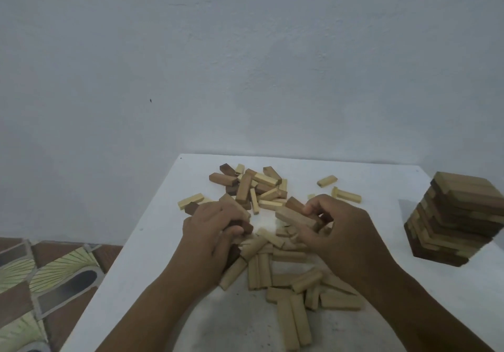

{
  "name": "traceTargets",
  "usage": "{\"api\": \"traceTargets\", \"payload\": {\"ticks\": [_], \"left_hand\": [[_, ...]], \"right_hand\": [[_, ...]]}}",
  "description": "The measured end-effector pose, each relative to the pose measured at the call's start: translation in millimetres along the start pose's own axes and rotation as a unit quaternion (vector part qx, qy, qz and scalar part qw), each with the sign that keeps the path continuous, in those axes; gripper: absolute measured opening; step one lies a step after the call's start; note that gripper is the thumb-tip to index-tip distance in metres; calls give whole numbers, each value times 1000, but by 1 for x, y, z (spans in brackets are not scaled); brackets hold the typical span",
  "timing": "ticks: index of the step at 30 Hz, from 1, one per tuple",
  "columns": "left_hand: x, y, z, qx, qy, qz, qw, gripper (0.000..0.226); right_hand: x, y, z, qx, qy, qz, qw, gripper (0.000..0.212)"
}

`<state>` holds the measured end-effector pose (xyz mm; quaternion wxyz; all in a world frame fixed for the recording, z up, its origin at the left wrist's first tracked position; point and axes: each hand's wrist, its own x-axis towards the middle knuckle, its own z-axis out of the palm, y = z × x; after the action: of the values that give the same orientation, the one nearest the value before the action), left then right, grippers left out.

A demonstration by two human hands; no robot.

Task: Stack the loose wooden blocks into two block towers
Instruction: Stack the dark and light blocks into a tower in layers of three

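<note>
While the left hand [210,231] curls its fingers [234,230] round a dark brown wooden block [244,226] and the right hand [341,231] pinches a tan wooden block [296,218], both should lift straight up, clear of the loose pale and brown wooden blocks [272,256] heaped on the white tabletop [141,256]. Starting the second tower well apart from the finished striped block tower [455,221] at the right edge seems wisest.
</note>
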<state>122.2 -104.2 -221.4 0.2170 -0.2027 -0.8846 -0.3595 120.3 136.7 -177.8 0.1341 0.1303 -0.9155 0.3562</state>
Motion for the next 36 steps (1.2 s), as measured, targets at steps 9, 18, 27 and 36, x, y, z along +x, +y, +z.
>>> {"api": "traceTargets", "payload": {"ticks": [9, 18, 27, 36], "left_hand": [[12, 74, 22, -40, -86, 67, 993, 24], [31, 148, 114, -31, -249, 164, 954, 22], [26, 152, 130, -20, -264, 108, 958, 8], [19, 147, 125, 66, -277, 58, 957, 38]], "right_hand": [[-81, 71, -67, -95, -9, 86, 992, 30], [-127, 101, -93, -79, -13, 110, 991, 11], [-129, 130, -90, -101, 81, 85, 988, 16], [-134, 126, -80, -77, 62, 40, 994, 47]]}}
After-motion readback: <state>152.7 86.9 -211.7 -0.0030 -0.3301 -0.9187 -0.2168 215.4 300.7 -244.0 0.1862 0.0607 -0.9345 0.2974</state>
